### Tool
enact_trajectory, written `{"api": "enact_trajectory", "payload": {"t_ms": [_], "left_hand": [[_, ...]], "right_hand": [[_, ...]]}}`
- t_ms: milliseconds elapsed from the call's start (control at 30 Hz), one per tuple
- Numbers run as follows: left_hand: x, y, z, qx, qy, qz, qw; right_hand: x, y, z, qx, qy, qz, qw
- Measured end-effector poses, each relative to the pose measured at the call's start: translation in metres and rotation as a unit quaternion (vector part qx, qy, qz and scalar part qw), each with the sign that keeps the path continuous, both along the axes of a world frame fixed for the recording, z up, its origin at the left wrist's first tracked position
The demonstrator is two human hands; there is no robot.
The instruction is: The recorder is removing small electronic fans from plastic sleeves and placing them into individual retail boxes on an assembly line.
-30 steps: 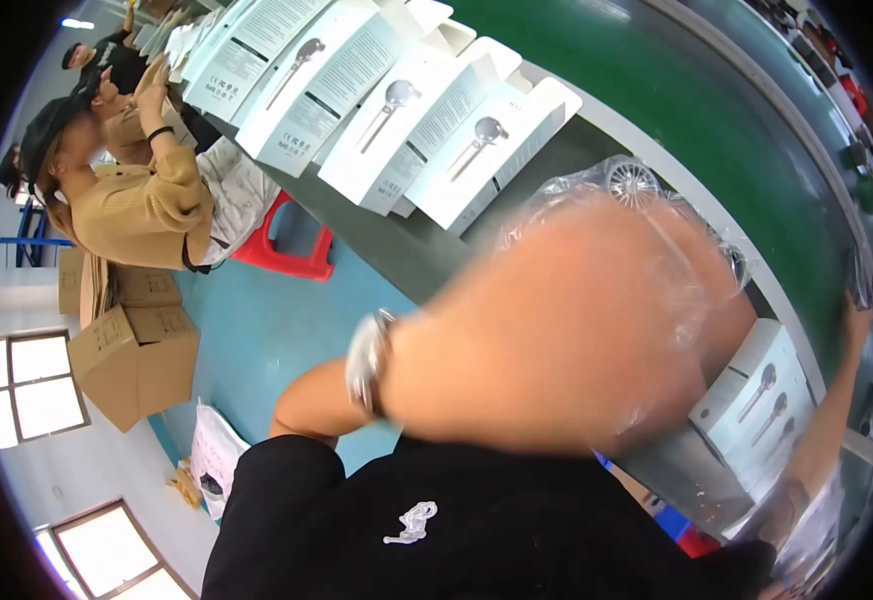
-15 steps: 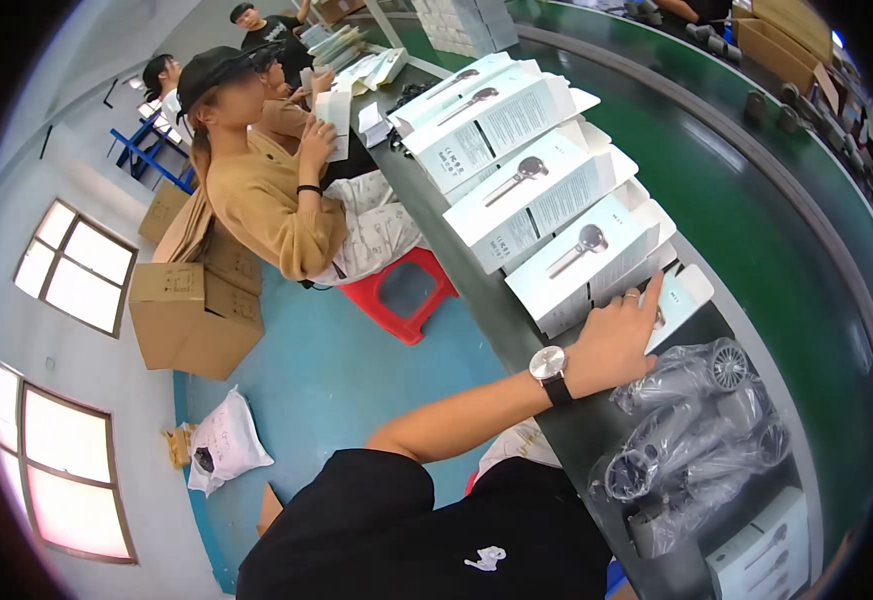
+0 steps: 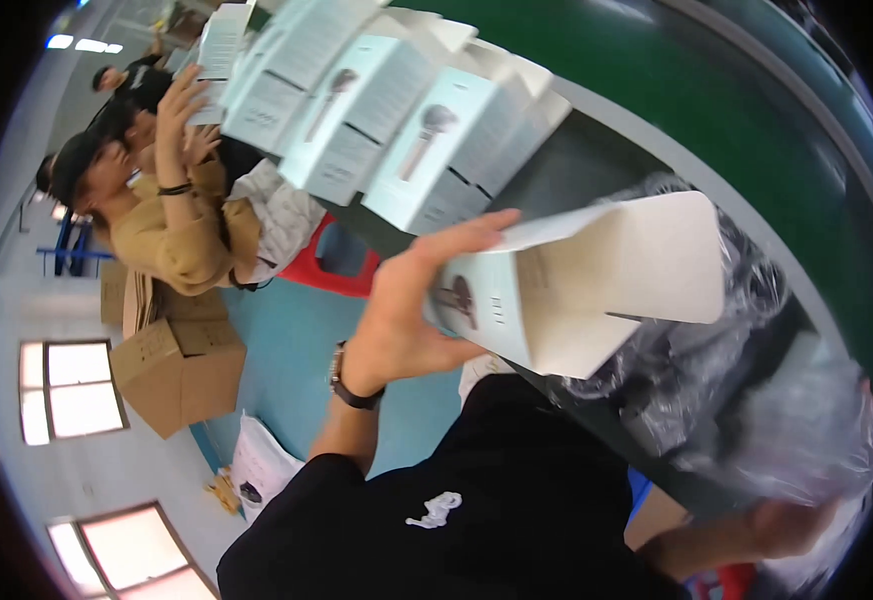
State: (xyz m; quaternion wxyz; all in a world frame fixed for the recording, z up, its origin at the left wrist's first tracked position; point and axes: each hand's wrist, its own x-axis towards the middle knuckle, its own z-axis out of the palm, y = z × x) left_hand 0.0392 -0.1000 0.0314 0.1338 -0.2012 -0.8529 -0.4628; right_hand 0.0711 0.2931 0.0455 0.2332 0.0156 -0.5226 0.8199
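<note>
Black short-sleeved shirt (image 3: 532, 490), white chest emblem (image 3: 441, 510), dark-strapped wristwatch (image 3: 359, 401)

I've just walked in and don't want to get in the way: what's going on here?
Someone's left hand holds up a pale box, its open end facing right. Their right hand appears to hold a plastic-wrapped item, though it is blurred. More wrapped items lie on the table beneath, and a row of boxes is lined up beyond. A co-worker in brown also holds up a box.
</note>
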Motion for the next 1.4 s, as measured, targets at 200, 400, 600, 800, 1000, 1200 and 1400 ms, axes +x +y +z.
{"api": "enact_trajectory", "payload": {"t_ms": [200, 400, 600, 800, 1000, 1200, 1400], "left_hand": [[-0.004, 0.012, -0.008, -0.108, 0.053, 0.013, 0.993], [0.008, 0.03, 0.002, -0.231, 0.05, 0.002, 0.972], [0.009, 0.037, 0.003, -0.141, 0.029, -0.042, 0.989], [0.019, 0.062, -0.001, -0.069, 0.011, -0.018, 0.997], [0.042, 0.071, 0.008, 0.002, -0.174, -0.119, 0.978], [0.034, 0.061, -0.003, 0.276, -0.482, -0.215, 0.803], [0.041, 0.094, -0.003, 0.28, -0.368, -0.1, 0.881]], "right_hand": [[-0.013, -0.058, -0.001, 0.261, 0.104, -0.05, 0.958], [-0.023, -0.077, 0.009, 0.311, 0.049, -0.039, 0.948], [-0.026, -0.077, 0.016, 0.274, 0.005, -0.028, 0.961], [-0.017, -0.086, 0.01, 0.447, 0.075, 0.068, 0.889], [-0.035, -0.079, 0.032, 0.473, 0.125, 0.226, 0.842], [-0.035, -0.103, 0.013, 0.229, 0.016, 0.245, 0.942], [-0.038, -0.104, 0.026, 0.558, 0.08, 0.2, 0.802]]}}
